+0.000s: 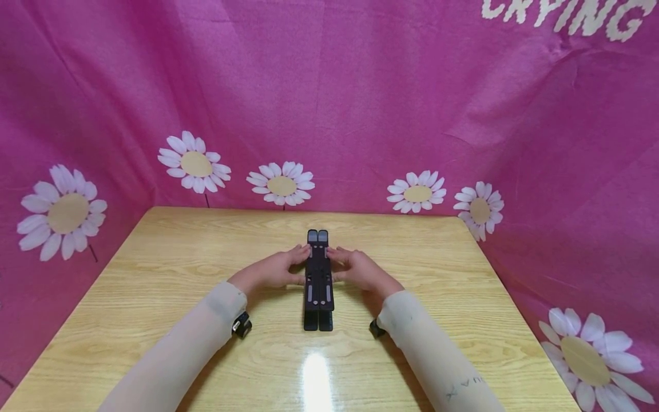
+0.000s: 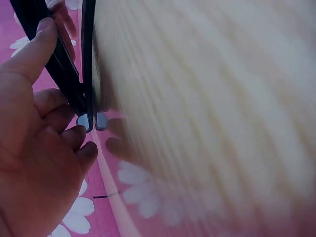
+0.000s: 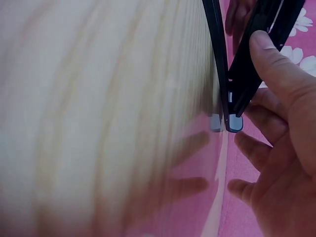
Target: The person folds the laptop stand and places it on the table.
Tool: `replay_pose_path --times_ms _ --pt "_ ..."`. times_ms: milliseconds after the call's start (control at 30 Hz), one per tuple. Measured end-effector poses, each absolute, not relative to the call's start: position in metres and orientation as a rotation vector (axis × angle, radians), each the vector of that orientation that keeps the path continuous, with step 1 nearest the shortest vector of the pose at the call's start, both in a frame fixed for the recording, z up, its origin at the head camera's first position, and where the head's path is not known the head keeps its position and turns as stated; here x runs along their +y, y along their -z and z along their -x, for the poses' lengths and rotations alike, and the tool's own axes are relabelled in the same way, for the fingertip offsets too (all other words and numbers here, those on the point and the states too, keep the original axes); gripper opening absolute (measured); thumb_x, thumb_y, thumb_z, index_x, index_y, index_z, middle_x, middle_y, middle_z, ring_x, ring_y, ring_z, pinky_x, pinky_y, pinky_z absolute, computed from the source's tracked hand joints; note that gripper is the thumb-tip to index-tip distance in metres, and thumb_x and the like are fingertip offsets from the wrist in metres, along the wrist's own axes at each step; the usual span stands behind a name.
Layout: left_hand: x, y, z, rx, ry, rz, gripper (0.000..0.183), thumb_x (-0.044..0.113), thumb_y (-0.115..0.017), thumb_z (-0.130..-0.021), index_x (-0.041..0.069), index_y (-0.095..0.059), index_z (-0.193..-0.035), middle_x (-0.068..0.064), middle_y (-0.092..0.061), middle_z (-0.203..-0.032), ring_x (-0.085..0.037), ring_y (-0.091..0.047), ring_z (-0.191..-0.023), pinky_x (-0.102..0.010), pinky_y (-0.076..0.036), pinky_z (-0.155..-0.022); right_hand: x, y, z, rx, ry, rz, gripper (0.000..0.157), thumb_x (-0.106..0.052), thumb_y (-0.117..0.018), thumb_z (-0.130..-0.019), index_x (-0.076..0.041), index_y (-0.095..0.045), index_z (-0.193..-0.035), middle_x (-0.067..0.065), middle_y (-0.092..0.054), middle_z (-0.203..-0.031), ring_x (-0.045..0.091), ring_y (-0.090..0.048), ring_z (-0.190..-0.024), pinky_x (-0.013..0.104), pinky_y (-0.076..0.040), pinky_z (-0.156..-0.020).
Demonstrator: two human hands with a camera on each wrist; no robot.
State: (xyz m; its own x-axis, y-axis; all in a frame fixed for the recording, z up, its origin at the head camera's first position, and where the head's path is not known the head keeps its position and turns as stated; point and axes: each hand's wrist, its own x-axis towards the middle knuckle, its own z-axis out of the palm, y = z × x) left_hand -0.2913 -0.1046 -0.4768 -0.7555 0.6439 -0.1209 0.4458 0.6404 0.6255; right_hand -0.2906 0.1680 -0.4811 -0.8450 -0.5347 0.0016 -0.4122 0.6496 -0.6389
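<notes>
A black folding laptop stand (image 1: pixel 319 280), drawn into a narrow bar, lies lengthwise on the wooden table. Its two halves sit side by side, with grey pads at the far tips. On its left side my left hand (image 1: pixel 278 268) holds it, thumb nearer me and fingers farther along. My right hand (image 1: pixel 361 269) grips the opposite side in a mirrored way. From the left wrist, the stand's upper arm (image 2: pixel 61 64) rises at an angle from the lower bar, with the left thumb (image 2: pixel 42 44) against it. The right thumb (image 3: pixel 269 52) presses the stand (image 3: pixel 247 69) likewise.
The wooden table (image 1: pixel 206 246) has a glossy surface that reflects light near its front. Pink cloth (image 1: pixel 329 103) printed with white daisies hangs behind and along both sides. A small black device (image 1: pixel 242 325) is strapped at each wrist.
</notes>
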Motion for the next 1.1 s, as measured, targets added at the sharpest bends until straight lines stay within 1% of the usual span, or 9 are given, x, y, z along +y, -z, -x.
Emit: replay_pose_path --times_ms 133,267,367,567,767,1100 --pt "-0.103 0.48 0.29 2.539 -0.8 -0.893 0.091 0.047 -0.073 -0.094 0.014 -0.022 -0.162 -0.002 -0.011 -0.171 -0.028 -0.006 -0.159 -0.046 -0.015 -0.127 0.167 0.481 0.288 2.703 0.869 0.817 0.072 -0.033 -0.078 -0.09 -0.012 -0.048 -0.152 -0.001 -0.043 -0.16 0.03 -0.028 -0.154 0.06 -0.01 -0.126" --pt "-0.101 0.481 0.288 2.556 -0.752 -0.89 0.093 0.045 -0.074 -0.093 0.014 -0.021 -0.162 -0.003 -0.01 -0.172 -0.027 -0.006 -0.159 -0.045 -0.015 -0.127 0.166 0.48 0.286 2.724 0.78 0.807 0.076 -0.037 -0.078 -0.09 -0.014 -0.045 -0.154 -0.004 -0.04 -0.161 0.028 -0.026 -0.155 0.06 -0.006 -0.126" --pt "-0.1 0.48 0.285 2.562 -0.731 -0.876 0.096 0.045 -0.076 -0.091 0.015 -0.02 -0.163 -0.002 -0.01 -0.172 -0.026 -0.006 -0.159 -0.044 -0.015 -0.127 0.165 0.48 0.285 2.742 0.722 0.805 0.078 -0.039 -0.079 -0.089 -0.014 -0.045 -0.154 -0.005 -0.039 -0.162 0.027 -0.025 -0.155 0.061 -0.005 -0.126" --pt "-0.096 0.479 0.28 2.577 -0.709 -0.852 0.099 0.039 -0.081 -0.089 0.015 -0.02 -0.163 -0.001 -0.008 -0.172 -0.026 -0.005 -0.159 -0.044 -0.014 -0.128 0.163 0.478 0.28 2.771 0.613 0.822 0.082 -0.043 -0.08 -0.086 -0.013 -0.045 -0.154 -0.004 -0.037 -0.163 0.027 -0.023 -0.156 0.064 -0.004 -0.124" --pt "-0.093 0.482 0.281 2.608 -0.631 -0.84 0.102 0.044 -0.081 -0.087 0.013 -0.02 -0.163 0.0 -0.007 -0.172 -0.027 -0.004 -0.159 -0.043 -0.015 -0.127 0.16 0.474 0.276 2.786 0.533 0.814 0.084 -0.045 -0.08 -0.084 -0.014 -0.045 -0.154 -0.004 -0.036 -0.163 0.026 -0.023 -0.156 0.065 -0.004 -0.124" --pt "-0.094 0.479 0.28 2.589 -0.634 -0.833 0.106 0.044 -0.084 -0.083 0.012 -0.022 -0.163 0.0 -0.008 -0.172 -0.028 -0.004 -0.159 -0.044 -0.015 -0.128 0.16 0.473 0.277 2.768 0.488 0.83 0.085 -0.039 -0.083 -0.084 -0.015 -0.044 -0.155 -0.003 -0.033 -0.165 0.028 -0.021 -0.156 0.065 -0.004 -0.124"
